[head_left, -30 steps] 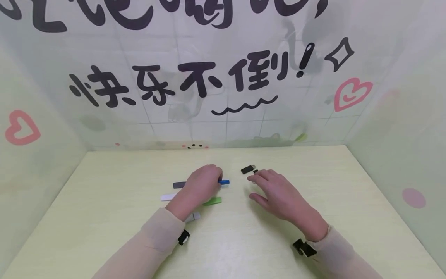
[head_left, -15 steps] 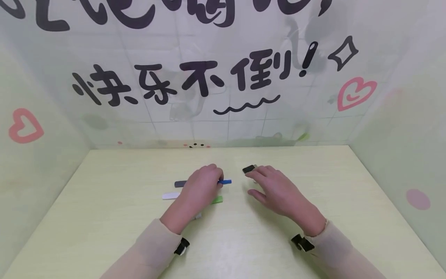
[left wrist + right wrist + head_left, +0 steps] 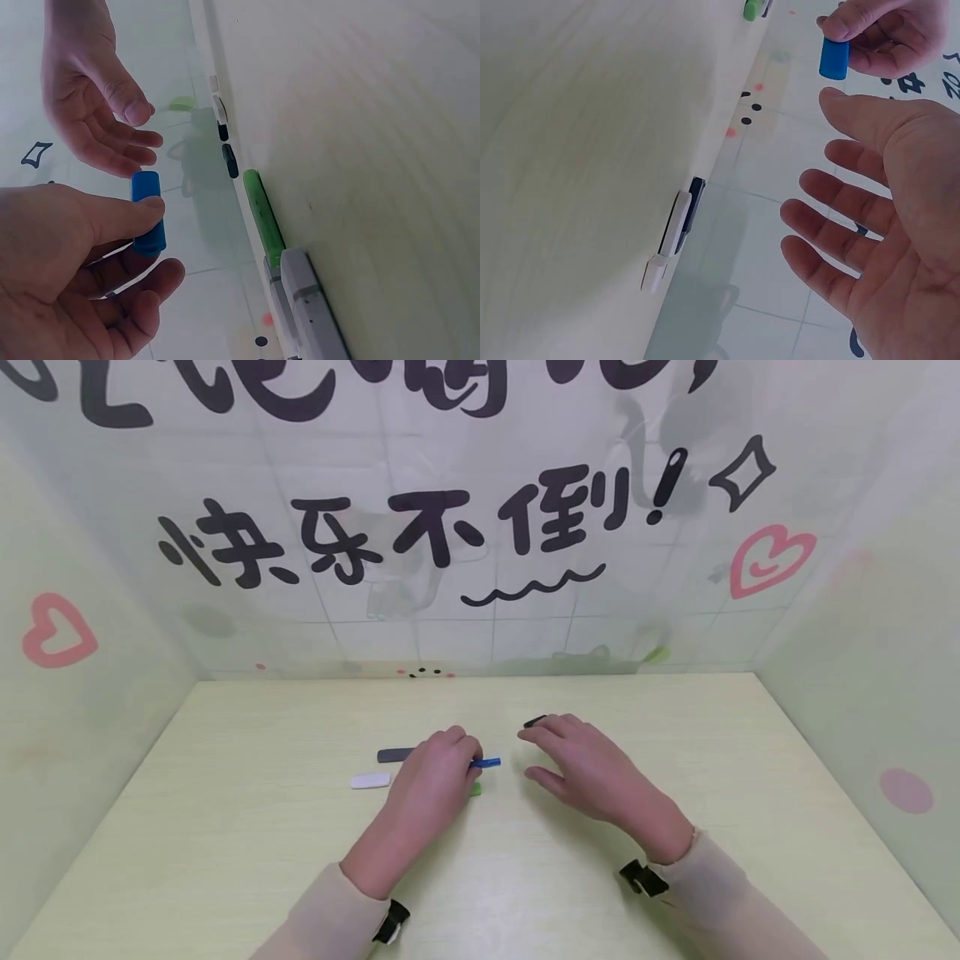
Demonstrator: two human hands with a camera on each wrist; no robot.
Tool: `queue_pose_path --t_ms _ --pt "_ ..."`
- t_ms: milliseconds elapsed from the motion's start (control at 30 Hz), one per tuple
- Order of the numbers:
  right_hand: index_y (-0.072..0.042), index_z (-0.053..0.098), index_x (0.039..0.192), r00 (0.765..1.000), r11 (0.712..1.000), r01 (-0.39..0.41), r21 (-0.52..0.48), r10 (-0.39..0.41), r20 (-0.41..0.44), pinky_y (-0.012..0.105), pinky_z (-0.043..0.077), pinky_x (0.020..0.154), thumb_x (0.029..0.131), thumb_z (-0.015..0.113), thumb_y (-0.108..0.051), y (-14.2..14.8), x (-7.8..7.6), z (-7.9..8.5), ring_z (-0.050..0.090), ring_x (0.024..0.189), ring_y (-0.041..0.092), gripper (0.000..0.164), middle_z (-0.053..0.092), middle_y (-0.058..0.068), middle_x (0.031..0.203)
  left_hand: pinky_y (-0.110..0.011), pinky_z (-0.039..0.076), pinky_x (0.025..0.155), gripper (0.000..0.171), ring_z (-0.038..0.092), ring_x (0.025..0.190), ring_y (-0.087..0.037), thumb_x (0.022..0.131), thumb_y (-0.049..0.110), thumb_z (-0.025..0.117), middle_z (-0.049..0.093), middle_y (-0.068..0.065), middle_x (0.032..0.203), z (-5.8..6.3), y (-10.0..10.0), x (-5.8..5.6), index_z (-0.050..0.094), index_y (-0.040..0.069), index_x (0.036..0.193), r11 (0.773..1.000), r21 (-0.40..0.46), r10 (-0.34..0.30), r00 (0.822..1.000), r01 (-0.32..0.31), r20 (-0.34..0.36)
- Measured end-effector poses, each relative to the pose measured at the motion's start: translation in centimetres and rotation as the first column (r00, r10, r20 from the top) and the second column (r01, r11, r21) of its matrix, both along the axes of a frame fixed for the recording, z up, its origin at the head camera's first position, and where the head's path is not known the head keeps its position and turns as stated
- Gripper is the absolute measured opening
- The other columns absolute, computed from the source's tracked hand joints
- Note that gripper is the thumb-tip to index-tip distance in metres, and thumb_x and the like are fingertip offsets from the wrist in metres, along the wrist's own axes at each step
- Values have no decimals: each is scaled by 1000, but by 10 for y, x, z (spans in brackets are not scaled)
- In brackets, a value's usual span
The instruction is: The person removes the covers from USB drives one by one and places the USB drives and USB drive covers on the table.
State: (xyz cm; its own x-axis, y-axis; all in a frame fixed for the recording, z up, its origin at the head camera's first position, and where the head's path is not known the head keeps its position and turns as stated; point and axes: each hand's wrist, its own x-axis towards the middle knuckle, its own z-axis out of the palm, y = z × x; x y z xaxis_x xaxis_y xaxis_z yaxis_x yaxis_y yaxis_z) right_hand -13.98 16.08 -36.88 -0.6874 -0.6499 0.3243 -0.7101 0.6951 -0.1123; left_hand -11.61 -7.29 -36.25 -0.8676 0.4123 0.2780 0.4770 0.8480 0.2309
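My left hand (image 3: pixel 441 781) pinches a blue USB stick (image 3: pixel 146 185) between thumb and fingers, raised above the table in the left wrist view. One blue end points toward my right hand (image 3: pixel 592 768), which hovers with its fingers spread and holds nothing. Beneath and beside the left hand lie a green stick (image 3: pixel 262 214), a grey capped stick (image 3: pixel 309 292), a dark grey stick (image 3: pixel 394 755) and a white stick (image 3: pixel 371 781). Near the right fingertips a black USB stick (image 3: pixel 694 202) and a white one (image 3: pixel 674 226) lie together; in the head view the hand mostly hides them.
The pale wooden table (image 3: pixel 262 860) ends at a back wall (image 3: pixel 420 635) with printed lettering, and side walls stand left and right. A black strap mount (image 3: pixel 643 878) sits at the right cuff, another (image 3: pixel 392 921) at the left.
The left hand has lifted the blue stick off the table and drawn it slightly nearer. The right hand has shifted a little left, covering more of the black USB stick.
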Motion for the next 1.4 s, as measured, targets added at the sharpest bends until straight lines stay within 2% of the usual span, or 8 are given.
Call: queue_pose_path --t_ms 533,867,1067,1233,1400 --pt "-8 65 124 998 998 -63 -13 63 -31 33 50 90 88 75 -29 -10 2 -4 60 105 20 43 63 3 117 -23 47 64 11 51 71 -12 84 10 78 54 3 84 -7 3 3 69 8 91 999 38 -30 997 33 -65" --pt "-9 67 121 995 997 -79 -5 79 -65 33 50 90 90 74 -30 -15 4 -6 62 102 20 38 65 3 113 -21 48 66 10 50 72 -11 86 9 77 52 3 84 -10 5 6 68 8 92 995 82 -50 997 55 -56" --pt "-9 70 115 990 994 -105 -20 102 -101 32 51 87 90 74 -28 -17 5 -7 63 98 19 32 67 2 106 -22 47 65 10 49 72 -11 86 9 77 52 3 84 -10 7 7 68 8 92 993 97 -59 994 68 -88" --pt "-10 71 111 984 991 -127 -41 121 -131 31 52 80 89 75 -25 -18 5 -8 63 92 18 28 68 0 101 -21 46 63 10 48 70 -11 85 9 77 51 4 83 -10 8 8 69 8 91 992 95 -71 990 83 -125" --pt "-12 72 109 983 992 -117 -39 110 -144 30 50 69 89 75 -25 -19 7 -9 61 88 16 25 67 -3 96 -22 46 62 10 48 70 -11 85 9 77 51 4 83 -10 9 9 69 8 90 992 97 -72 988 86 -140"
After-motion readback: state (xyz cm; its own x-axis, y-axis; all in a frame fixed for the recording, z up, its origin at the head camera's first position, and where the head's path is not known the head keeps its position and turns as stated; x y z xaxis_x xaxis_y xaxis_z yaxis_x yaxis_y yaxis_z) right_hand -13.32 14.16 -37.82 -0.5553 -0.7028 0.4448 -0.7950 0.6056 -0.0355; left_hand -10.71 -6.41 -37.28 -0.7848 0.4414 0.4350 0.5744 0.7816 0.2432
